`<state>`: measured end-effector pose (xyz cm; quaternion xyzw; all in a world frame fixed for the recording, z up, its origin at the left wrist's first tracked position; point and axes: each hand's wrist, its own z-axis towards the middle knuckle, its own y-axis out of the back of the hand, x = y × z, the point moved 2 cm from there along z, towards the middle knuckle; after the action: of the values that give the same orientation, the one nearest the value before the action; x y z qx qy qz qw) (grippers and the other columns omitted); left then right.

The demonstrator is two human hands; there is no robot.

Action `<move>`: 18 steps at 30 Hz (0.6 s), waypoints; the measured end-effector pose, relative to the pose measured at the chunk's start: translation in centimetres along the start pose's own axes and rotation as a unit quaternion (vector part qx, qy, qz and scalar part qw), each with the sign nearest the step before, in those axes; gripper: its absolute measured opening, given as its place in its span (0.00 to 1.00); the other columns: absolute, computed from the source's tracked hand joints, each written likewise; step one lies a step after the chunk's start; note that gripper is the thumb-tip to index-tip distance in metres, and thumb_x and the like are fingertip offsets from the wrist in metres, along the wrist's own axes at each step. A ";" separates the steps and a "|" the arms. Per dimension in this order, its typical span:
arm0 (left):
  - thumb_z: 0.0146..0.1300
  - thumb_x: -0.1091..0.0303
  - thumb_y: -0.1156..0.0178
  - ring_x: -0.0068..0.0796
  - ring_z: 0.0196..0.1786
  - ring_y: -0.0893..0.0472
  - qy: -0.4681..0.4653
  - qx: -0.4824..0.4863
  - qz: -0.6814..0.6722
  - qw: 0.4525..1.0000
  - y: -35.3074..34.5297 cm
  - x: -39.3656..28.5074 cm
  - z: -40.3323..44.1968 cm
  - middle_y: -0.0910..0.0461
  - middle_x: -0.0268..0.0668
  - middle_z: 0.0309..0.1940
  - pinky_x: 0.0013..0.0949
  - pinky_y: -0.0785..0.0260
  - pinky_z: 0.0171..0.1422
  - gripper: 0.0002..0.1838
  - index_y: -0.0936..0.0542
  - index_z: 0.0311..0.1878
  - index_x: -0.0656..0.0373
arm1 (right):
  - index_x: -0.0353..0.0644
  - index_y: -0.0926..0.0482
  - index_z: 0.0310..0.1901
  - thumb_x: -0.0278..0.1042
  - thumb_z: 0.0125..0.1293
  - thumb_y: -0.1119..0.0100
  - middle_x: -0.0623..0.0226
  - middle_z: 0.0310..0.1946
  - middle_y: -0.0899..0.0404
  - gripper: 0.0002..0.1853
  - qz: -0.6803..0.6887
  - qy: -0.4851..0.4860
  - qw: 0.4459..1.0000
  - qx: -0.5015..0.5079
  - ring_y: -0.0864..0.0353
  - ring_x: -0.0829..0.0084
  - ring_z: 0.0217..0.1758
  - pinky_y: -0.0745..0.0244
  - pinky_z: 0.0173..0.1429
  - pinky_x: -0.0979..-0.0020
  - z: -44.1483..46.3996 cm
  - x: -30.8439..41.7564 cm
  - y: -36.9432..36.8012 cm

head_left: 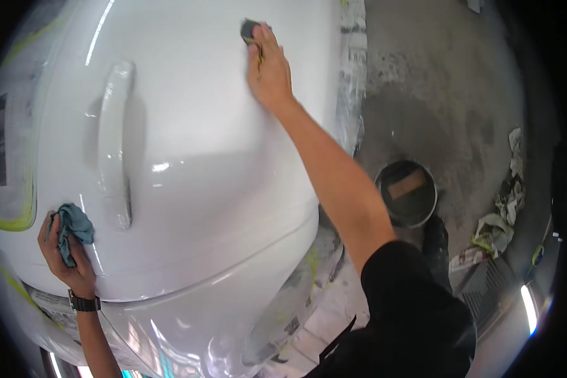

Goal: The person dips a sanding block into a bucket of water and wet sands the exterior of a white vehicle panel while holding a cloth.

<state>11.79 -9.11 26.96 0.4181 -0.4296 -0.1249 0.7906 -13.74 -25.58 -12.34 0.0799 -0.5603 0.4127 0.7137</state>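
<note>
"Both our hands are out over the glossy white panel [201,107], well apart! Our right hand [272,74] reaches far ahead, fingers and thumb folded on a dark pad [248,31], which looks to be up against the surface."

"And our left hand [75,275]?"

"Near and to the left, watch [84,303] on the wrist, fingers half curled, a crumpled blue cloth [77,223] tucked between them and the thumb. Loose hold, by the look of it!"

"So how does the panel lie from us?"

"Right beneath both hands, spreading between them, and see that long raised white bar [113,138]! Its long axis runs from just right of the cloth away ahead of the left hand."

"Making our left the nearer hand to the bar?"

"Clearly! Our right is well off to the bar's right, with smooth panel in between."

"Can we read the pad's own long axis?"

"Can't tell, our fingers cover too much. We see only its end poking out past the fingertips, forward and left."

"And that round bucket [431,205] with the brown block [407,184]?"

"Behind our right hand, over to the right of the forearm [334,170]!"
</note>
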 end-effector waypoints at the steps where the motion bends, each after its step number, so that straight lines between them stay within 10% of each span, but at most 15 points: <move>1: 0.68 0.81 0.45 0.53 0.67 0.24 -0.003 -0.003 -0.003 1.000 0.0 -0.2 0.0 0.25 0.56 0.65 0.47 0.32 0.72 0.22 0.23 0.65 0.67 | 0.33 0.39 0.76 0.32 0.78 0.51 0.48 0.80 0.44 0.29 -0.015 -0.013 1.000 -0.010 0.47 0.45 0.83 0.55 0.81 0.38 -0.6 1.0 -0.7; 5: 0.66 0.81 0.44 0.54 0.67 0.24 0.006 0.000 -0.020 1.000 0.2 -0.5 0.1 0.24 0.56 0.64 0.47 0.31 0.71 0.22 0.22 0.64 0.66 | 0.40 0.40 0.78 0.31 0.74 0.48 0.50 0.81 0.46 0.32 0.003 0.027 0.994 0.109 0.51 0.46 0.85 0.58 0.82 0.37 -11.6 8.4 -0.8; 11: 0.64 0.82 0.44 0.53 0.67 0.24 0.012 0.001 -0.025 1.000 0.3 -0.6 0.2 0.25 0.55 0.65 0.46 0.30 0.70 0.24 0.22 0.64 0.64 | 0.40 0.34 0.75 0.33 0.80 0.53 0.54 0.79 0.41 0.24 -0.017 0.075 0.996 0.049 0.42 0.51 0.82 0.53 0.83 0.45 2.5 3.7 -0.8; 18: 0.62 0.83 0.43 0.53 0.66 0.24 0.019 0.000 -0.023 1.000 0.4 -0.5 0.0 0.25 0.54 0.64 0.47 0.30 0.70 0.24 0.21 0.63 0.63 | 0.44 0.41 0.79 0.35 0.77 0.48 0.54 0.81 0.44 0.31 -0.027 0.067 0.989 0.126 0.45 0.49 0.83 0.54 0.81 0.37 -8.0 8.7 -0.9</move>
<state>11.39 -8.58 26.98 0.4301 -0.4048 -0.1355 0.7955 -6.96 -17.19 -7.40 0.1565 -0.4527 0.4653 0.7444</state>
